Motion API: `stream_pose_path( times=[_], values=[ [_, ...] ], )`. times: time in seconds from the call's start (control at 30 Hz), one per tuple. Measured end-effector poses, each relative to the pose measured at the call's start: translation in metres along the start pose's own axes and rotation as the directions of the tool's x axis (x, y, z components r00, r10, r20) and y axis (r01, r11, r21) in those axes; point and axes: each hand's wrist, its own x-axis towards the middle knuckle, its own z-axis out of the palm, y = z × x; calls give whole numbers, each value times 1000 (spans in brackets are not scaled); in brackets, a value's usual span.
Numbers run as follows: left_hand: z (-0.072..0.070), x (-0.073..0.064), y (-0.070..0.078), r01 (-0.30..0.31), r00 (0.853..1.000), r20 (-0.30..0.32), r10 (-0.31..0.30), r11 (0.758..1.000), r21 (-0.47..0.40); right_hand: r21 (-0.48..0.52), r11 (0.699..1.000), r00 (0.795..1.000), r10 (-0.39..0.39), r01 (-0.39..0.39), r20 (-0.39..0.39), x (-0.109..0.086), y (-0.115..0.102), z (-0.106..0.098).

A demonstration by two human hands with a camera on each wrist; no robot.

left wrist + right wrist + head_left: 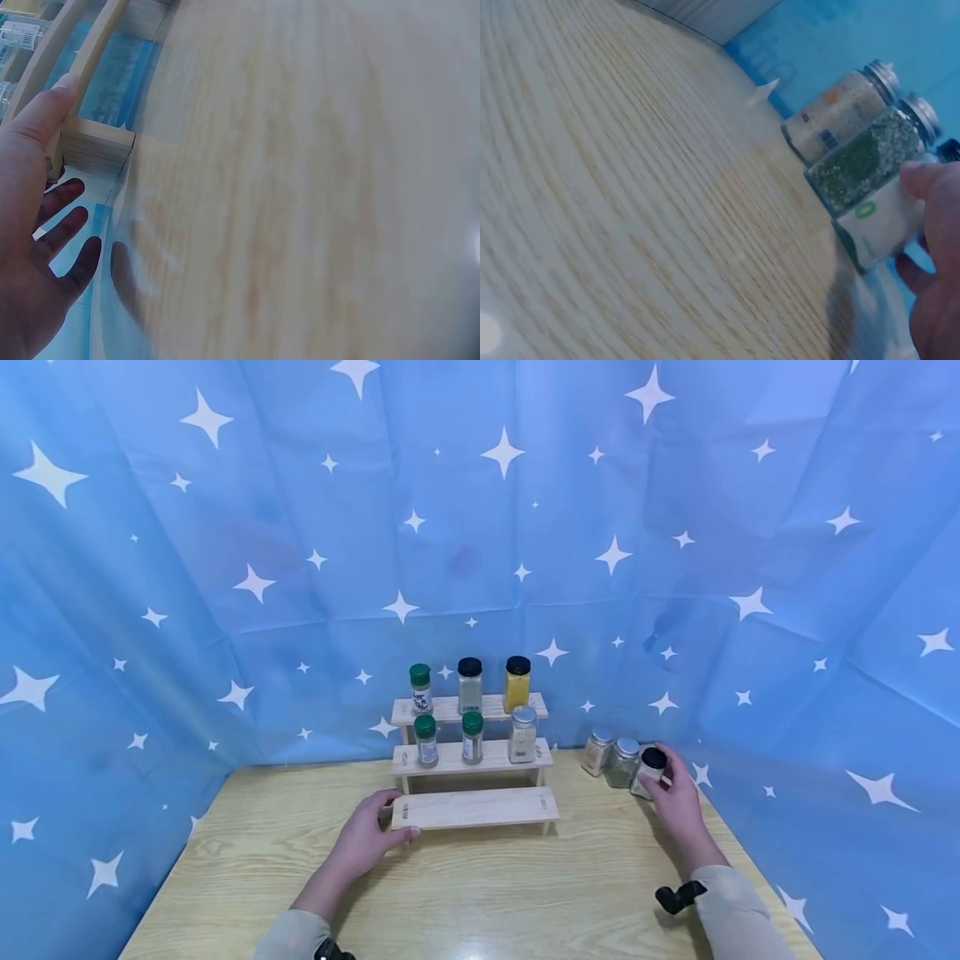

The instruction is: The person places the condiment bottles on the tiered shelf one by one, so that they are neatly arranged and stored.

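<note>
A pale wooden three-tier spice rack (480, 810) stands at the middle of the table's back. My left hand (369, 837) grips the left end of its bottom step, the thumb (46, 109) along the front edge and the other fingers spread beyond the end. At the right, my right hand (677, 795) holds a black-lidded spice jar (649, 773) with a white label, thumb on its near side. This jar stands beside a silver-lidded jar of green herbs (866, 161) and another silver-lidded jar with pale contents (836, 116).
On the rack's top step stand a green-capped shaker (422, 689), a black-lidded pale jar (470, 687) and a yellow jar (517, 687). The middle step bears two green-capped shakers (426, 743) and a silver-lidded jar (522, 737). A blue starred curtain (465, 560) hangs around the wooden table (525, 893).
</note>
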Motion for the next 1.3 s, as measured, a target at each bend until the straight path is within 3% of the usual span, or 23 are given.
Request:
stream_pose_path(
  times=[0.13,0.33,0.63,0.97,1.3],
  values=[
    [0,0,0,0,1000,2,0,1000,1,-15,1000,1000,6,-7,-25,-3,0,1],
    [0,1,-3,0,1000,5,0,1000,-2,43,999,991,36,-31,-126,-13,-9,8],
    [0,2,-5,-20,1000,15,19,1000,16,175,981,972,-46,87,-229,-30,-44,19],
    [-4,3,-3,-36,999,20,35,999,27,207,965,986,-148,161,-74,-49,-88,43],
    [-7,2,-1,-35,999,16,34,998,49,282,933,967,-248,223,57,-61,-129,73]
  ],
)
